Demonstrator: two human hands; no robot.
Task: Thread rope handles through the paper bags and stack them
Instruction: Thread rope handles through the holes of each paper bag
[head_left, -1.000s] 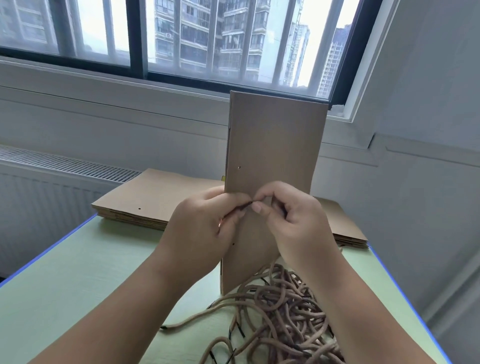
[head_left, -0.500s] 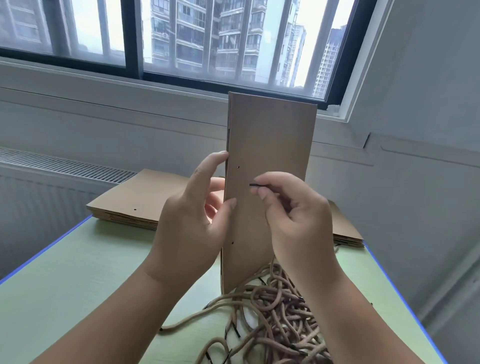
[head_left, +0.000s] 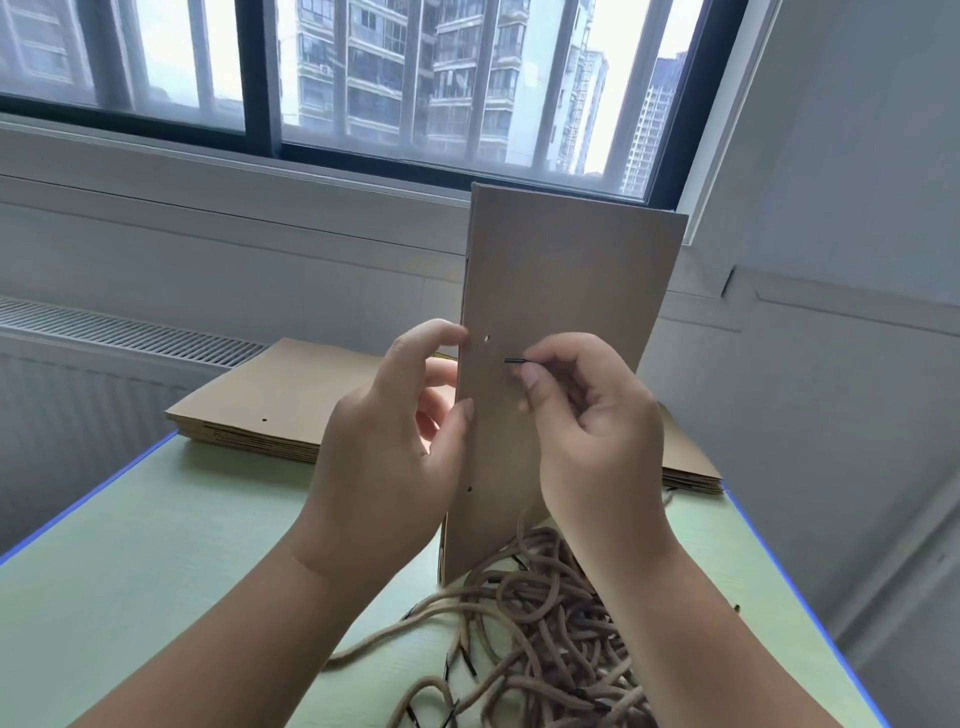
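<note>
Standing upright, flat brown paper bag (head_left: 561, 291), punched hole (head_left: 487, 338)

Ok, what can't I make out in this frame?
Head view only:
Rope past its black tip: hidden inside the right hand.
Fingers of the left hand behind the paper bag: hidden by the bag.
Middle of the flat bag stack: hidden by bag and hands.
Rope pile: cut off by the bottom edge and right forearm.

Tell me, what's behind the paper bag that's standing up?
Flat stacked paper bags lie on the table behind the upright bag, showing on both sides. The middle part is covered, so it cannot be seen.
</note>
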